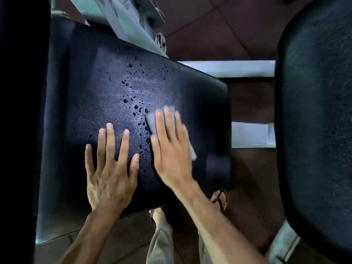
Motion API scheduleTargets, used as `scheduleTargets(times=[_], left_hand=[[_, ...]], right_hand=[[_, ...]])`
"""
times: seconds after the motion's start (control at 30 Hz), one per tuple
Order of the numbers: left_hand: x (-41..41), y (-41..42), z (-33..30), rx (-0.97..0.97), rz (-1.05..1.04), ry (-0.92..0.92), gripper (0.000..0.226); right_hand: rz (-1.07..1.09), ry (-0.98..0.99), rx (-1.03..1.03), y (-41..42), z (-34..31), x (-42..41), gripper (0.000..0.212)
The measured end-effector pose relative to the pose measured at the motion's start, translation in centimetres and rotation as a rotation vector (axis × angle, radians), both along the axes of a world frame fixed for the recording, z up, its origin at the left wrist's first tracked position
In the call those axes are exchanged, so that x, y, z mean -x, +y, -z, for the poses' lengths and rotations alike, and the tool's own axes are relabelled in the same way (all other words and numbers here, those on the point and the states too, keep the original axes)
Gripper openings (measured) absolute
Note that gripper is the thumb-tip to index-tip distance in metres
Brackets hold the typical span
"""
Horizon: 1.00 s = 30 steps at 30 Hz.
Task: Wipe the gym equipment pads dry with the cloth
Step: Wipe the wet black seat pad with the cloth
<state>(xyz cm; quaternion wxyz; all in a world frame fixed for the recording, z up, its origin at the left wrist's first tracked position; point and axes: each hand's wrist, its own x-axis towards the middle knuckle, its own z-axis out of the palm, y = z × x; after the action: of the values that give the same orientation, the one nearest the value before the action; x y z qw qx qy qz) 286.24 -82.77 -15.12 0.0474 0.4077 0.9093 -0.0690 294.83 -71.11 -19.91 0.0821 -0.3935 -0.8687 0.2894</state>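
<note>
A black padded bench pad (91, 96) fills the middle of the view, with water drops (133, 86) scattered over its centre. My right hand (171, 147) presses flat on a grey cloth (152, 121), which sticks out beyond the fingers and at the hand's right side. The cloth lies on the pad just right of the wet patch. Flat on the pad to the left rests my left hand (110, 172), fingers spread, holding nothing. A second black pad (314, 121) stands at the right.
Grey metal frame bars (226, 68) run between the two pads and behind the near pad (131, 21). Dark brown floor tiles (251, 178) show in the gap. My feet in sandals (221, 201) stand below the pad's front edge.
</note>
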Motion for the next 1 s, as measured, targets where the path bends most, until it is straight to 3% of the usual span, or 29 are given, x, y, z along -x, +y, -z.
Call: scheduleTargets(times=[0.1, 0.2, 0.37, 0.43, 0.53, 0.67, 0.73, 0.87, 1.0], left_hand=[[0.0, 0.0, 0.0, -0.006, -0.008, -0.019, 0.061], [0.0, 0.0, 0.0, -0.016, -0.016, -0.038, 0.062], [0.0, -0.1, 0.3, -0.027, -0.018, -0.038, 0.062], [0.0, -0.1, 0.4, -0.022, -0.016, -0.037, 0.062], [0.1, -0.1, 0.3, -0.019, -0.017, -0.030, 0.061], [0.0, 0.0, 0.1, -0.039, -0.017, -0.026, 0.059], [0.0, 0.0, 0.1, -0.048, -0.017, -0.039, 0.059], [0.0, -0.1, 0.1, -0.053, -0.021, -0.053, 0.059], [0.1, -0.1, 0.3, -0.061, -0.019, -0.055, 0.060]], right_hand=[[-0.050, -0.065, -0.041, -2.9, 1.9, -7.5, 0.058], [0.152, -0.146, 0.009, -0.2, 3.8, -10.4, 0.057], [0.634, -0.098, 0.133, 11.6, 4.1, -1.7, 0.056], [0.515, -0.055, 0.084, 13.9, 3.0, 3.8, 0.061], [0.197, 0.025, -0.041, 10.6, 0.8, 7.9, 0.057], [-0.184, 0.038, -0.061, 2.1, -0.3, 0.4, 0.054], [-0.266, -0.008, -0.104, -0.3, 1.0, -5.2, 0.054], [-0.046, -0.101, -0.053, 0.7, 3.3, -9.5, 0.055], [0.321, -0.104, -0.013, 7.4, 3.5, -3.2, 0.056]])
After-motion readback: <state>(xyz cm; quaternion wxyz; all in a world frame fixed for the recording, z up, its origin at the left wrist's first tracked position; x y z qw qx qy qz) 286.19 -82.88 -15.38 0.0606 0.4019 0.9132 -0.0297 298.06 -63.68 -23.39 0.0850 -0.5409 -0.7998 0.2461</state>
